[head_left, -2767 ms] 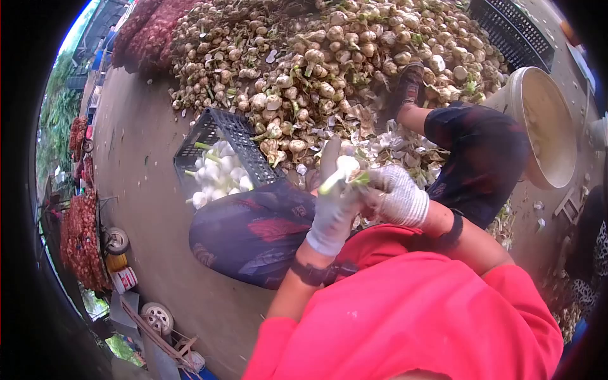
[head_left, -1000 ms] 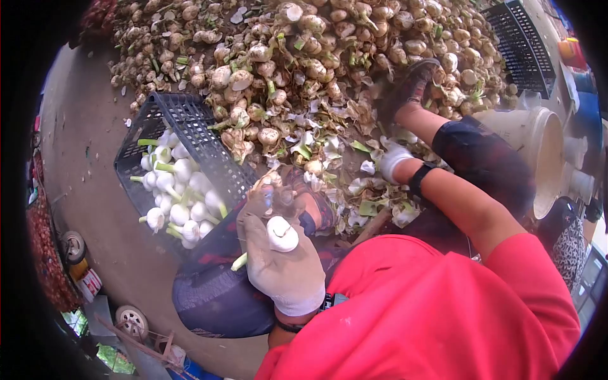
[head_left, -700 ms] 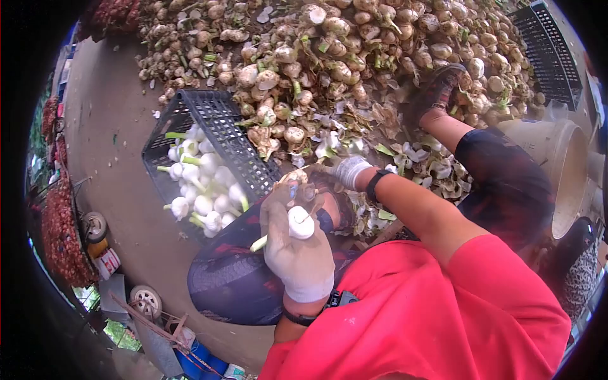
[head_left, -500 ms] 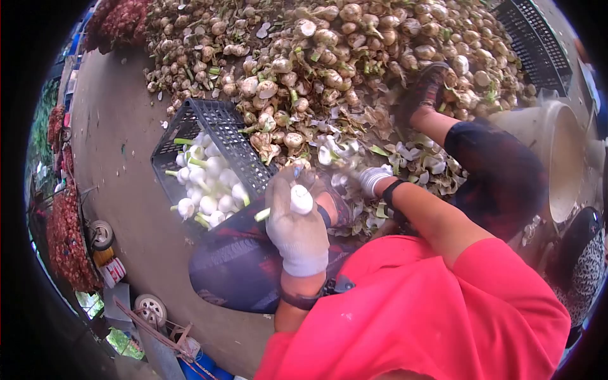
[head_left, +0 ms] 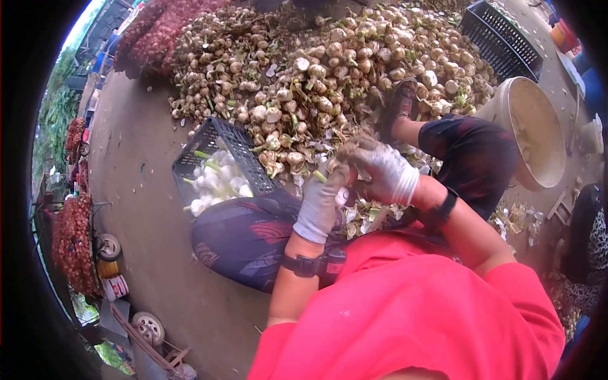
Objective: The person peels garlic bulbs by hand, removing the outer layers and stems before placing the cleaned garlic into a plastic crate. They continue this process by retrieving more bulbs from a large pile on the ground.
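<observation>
My left hand (head_left: 322,201), in a whitish glove, is closed around a garlic bulb (head_left: 342,197). A short pale-green stem (head_left: 320,176) sticks out on the far side of its fingers. Close by on the right is my right hand (head_left: 382,166), also gloved, its fingers curled in and soiled at the tips. What those fingers hold, if anything, is hidden and smeared by motion. Left of my knee, a black plastic crate (head_left: 237,142) lies tilted with cleaned white garlic bulbs (head_left: 218,176) in it. Loose peelings (head_left: 367,215) lie beneath my hands.
A big heap of unpeeled garlic (head_left: 329,82) spreads ahead, with red mesh sacks (head_left: 161,38) behind it at left. A cream bucket (head_left: 535,136) leans at right, below another black crate (head_left: 500,38). A cart wheel (head_left: 147,328) shows at lower left.
My right hand has risen from the peelings and come near my left, which has turned and moved slightly right with the garlic bulb. The camera view has shifted too.
</observation>
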A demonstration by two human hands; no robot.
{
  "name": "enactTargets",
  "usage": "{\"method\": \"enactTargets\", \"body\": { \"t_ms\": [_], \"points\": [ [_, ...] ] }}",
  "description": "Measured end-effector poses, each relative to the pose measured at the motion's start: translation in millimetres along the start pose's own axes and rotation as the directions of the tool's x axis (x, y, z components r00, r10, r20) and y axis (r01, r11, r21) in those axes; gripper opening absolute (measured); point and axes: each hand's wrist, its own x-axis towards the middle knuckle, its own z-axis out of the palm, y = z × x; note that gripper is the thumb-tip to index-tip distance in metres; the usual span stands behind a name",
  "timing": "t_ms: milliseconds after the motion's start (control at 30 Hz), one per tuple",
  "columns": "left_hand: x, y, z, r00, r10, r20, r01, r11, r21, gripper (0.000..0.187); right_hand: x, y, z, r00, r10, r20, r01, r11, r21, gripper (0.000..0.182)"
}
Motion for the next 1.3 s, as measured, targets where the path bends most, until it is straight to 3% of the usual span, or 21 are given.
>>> {"method": "enactTargets", "body": {
  "t_ms": [33,67,133,167,200,267,333,400,567,700,867,933,1000,1033,1067,1100,1133,1167,1200,1267,1300],
  "points": [
    [-1,9,-5,0.953,-0.252,0.169,0.300,0.858,-0.416,0.026,-4,-7,-5,0.993,-0.056,-0.101,0.060,0.997,0.040,0.063],
    [-4,18,-5,0.954,-0.244,0.174,0.295,0.865,-0.406,0.026,-9,-13,-7,0.973,-0.105,-0.203,0.122,0.990,0.074,0.065],
    [-11,37,-3,0.990,0.130,0.053,-0.139,0.961,0.238,0.036,-25,-27,-10,0.880,0.438,-0.187,-0.153,0.632,0.759,0.062],
    [-11,42,8,0.999,0.034,-0.005,-0.034,0.970,-0.240,0.054,-27,-31,-18,0.794,0.601,-0.096,-0.261,0.479,0.838,0.056],
    [-11,42,8,0.999,0.038,-0.002,-0.037,0.971,-0.235,0.054,-27,-36,-23,0.768,0.632,-0.100,-0.206,0.393,0.896,0.047],
    [-12,42,11,0.801,0.597,0.054,-0.576,0.742,0.343,0.061,-33,-28,-25,0.783,0.596,0.177,-0.415,0.290,0.863,0.038],
    [-20,47,14,0.875,0.476,0.091,-0.472,0.794,0.382,0.076,-37,-27,-7,0.787,0.605,0.122,-0.429,0.394,0.813,0.031],
    [-18,53,12,0.711,0.661,0.237,-0.627,0.445,0.639,0.072,-27,-58,-24,0.773,0.632,0.059,-0.395,0.405,0.825,0.029],
    [-22,64,5,0.692,0.635,0.344,-0.660,0.364,0.657,0.063,-38,-50,-24,0.721,0.647,0.249,-0.568,0.347,0.746,0.027],
    [-28,65,7,0.666,0.670,0.328,-0.679,0.361,0.639,0.067,-42,-49,-25,0.744,0.585,0.323,-0.587,0.342,0.733,0.023],
    [-37,61,0,0.785,0.557,0.271,-0.581,0.510,0.635,0.056,-44,-55,-20,0.823,0.505,0.260,-0.504,0.439,0.744,0.019],
    [-37,60,-7,0.871,0.405,0.279,-0.490,0.769,0.411,0.050,-54,-39,-19,0.879,0.389,0.275,-0.450,0.493,0.744,0.021],
    [-38,47,-4,0.937,0.288,0.196,-0.324,0.927,0.188,0.042,-57,-34,-19,0.839,0.307,0.449,-0.515,0.183,0.838,0.028],
    [-42,38,-2,0.986,0.027,0.162,0.039,0.919,-0.393,0.050,-61,-27,-2,0.875,0.284,0.393,-0.437,0.109,0.893,0.043],
    [-44,27,-3,0.938,-0.204,0.280,0.345,0.474,-0.810,0.060,-63,-25,2,0.875,0.276,0.398,-0.440,0.105,0.892,0.043],
    [-34,9,-9,0.812,0.079,0.578,0.547,0.238,-0.802,0.066,-63,-22,5,0.936,0.233,0.264,-0.329,0.317,0.889,0.049],
    [-36,29,4,0.901,-0.184,0.392,0.429,0.261,-0.865,0.053,-61,-23,4,0.978,0.162,0.133,-0.199,0.513,0.835,0.055],
    [-38,27,1,0.994,-0.044,0.099,0.075,0.939,-0.336,0.048,-54,-38,-1,0.853,0.403,0.332,-0.367,0.010,0.930,0.066],
    [-38,25,-1,0.959,0.283,0.029,-0.256,0.813,0.524,0.043,-59,-29,-6,0.870,0.335,0.361,-0.358,-0.075,0.931,0.067],
    [-33,42,8,0.924,0.381,0.025,-0.347,0.812,0.469,0.041,-63,-20,2,0.889,0.359,0.285,-0.309,0.010,0.951,0.064],
    [-32,33,9,0.989,0.120,0.086,-0.090,0.951,-0.296,0.042,-73,-6,9,0.882,0.276,0.382,-0.335,-0.204,0.920,0.061]
  ]
}}
